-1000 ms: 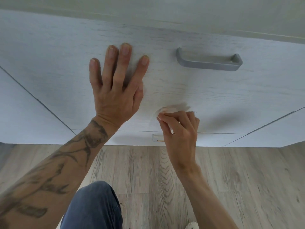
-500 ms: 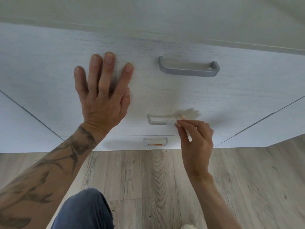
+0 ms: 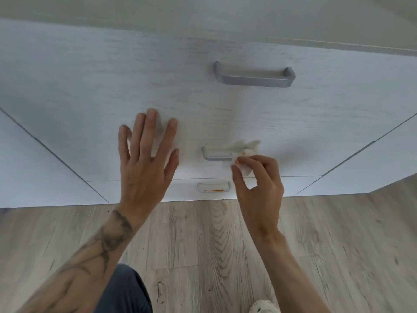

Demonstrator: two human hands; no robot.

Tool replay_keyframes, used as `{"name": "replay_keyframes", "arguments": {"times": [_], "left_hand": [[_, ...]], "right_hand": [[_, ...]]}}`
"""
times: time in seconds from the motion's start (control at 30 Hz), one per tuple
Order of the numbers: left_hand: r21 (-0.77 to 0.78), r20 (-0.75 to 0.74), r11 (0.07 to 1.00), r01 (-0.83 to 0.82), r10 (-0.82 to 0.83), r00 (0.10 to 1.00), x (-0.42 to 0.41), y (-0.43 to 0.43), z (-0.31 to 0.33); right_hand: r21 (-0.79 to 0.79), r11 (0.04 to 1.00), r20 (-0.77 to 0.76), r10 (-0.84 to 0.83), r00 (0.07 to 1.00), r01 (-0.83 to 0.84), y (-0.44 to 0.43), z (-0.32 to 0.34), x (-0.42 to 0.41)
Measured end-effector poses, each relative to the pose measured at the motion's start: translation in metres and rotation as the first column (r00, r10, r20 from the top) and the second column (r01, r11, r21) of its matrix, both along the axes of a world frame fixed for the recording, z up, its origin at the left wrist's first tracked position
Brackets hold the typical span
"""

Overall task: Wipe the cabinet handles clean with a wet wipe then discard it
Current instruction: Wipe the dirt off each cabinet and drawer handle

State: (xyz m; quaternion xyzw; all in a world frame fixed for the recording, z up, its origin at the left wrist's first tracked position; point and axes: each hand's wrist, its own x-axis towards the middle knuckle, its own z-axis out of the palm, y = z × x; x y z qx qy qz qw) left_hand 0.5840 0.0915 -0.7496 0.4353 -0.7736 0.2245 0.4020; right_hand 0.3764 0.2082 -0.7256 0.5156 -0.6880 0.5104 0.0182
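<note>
The wet wipe (image 3: pixel 244 154) is pinched in the right hand (image 3: pixel 259 188) against the right end of the middle handle (image 3: pixel 216 154). The left hand (image 3: pixel 146 168) is spread flat, released, on the drawer front (image 3: pixel 112 86). The wipe is judged soft, light and limp; it is best kept bunched between fingertips.

Pale woodgrain cabinet front (image 3: pixel 94 86) w/ drawer seams; light grey-oak plank floor (image 3: pixel 338 245) below; soft daylight.
</note>
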Motion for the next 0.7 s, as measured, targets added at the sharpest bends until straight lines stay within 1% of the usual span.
{"name": "replay_keyframes", "arguments": {"times": [0.13, 0.23, 0.3, 0.4, 0.43, 0.5, 0.6, 0.63, 0.7], "left_hand": [[0.152, -0.031, 0.986, -0.063, 0.069, 0.997, 0.013, 0.018, -0.025], [0.237, -0.05, 0.966, -0.102, 0.117, 0.992, 0.013, 0.026, -0.035], [0.28, -0.061, 0.953, -0.112, 0.134, 0.989, 0.008, 0.028, -0.036], [0.312, -0.081, 0.942, -0.12, 0.152, 0.985, -0.002, 0.03, -0.037], [0.324, -0.094, 0.938, -0.12, 0.158, 0.983, -0.006, 0.03, -0.037], [0.351, -0.119, 0.929, -0.117, 0.168, 0.979, -0.011, 0.031, -0.037], [0.361, -0.111, 0.924, -0.128, 0.179, 0.978, -0.012, 0.033, -0.036], [0.364, -0.11, 0.923, -0.126, 0.177, 0.978, -0.012, 0.033, -0.036], [0.37, -0.116, 0.921, -0.123, 0.177, 0.977, -0.012, 0.033, -0.035]], "right_hand": [[-0.073, 0.997, 0.015, -0.01, 1.0, 0.012, -0.009, 0.0, -0.011], [-0.056, 0.998, -0.012, 0.028, 1.0, -0.028, -0.008, -0.007, -0.009], [-0.056, 0.994, -0.044, 0.087, 0.995, -0.089, -0.008, -0.009, -0.003], [-0.042, 0.979, -0.077, 0.194, 0.978, -0.197, -0.013, -0.005, -0.004], [-0.036, 0.979, -0.083, 0.198, 0.977, -0.201, -0.013, -0.004, -0.009], [-0.044, 0.983, -0.032, 0.178, 0.984, -0.179, -0.011, -0.003, -0.019], [-0.05, 0.991, -0.082, 0.121, 0.989, -0.126, -0.01, -0.004, -0.022], [-0.046, 0.989, -0.106, 0.132, 0.986, -0.137, -0.012, -0.003, -0.019], [-0.035, 0.975, -0.137, 0.212, 0.968, -0.219, -0.018, 0.0, -0.009]]}}
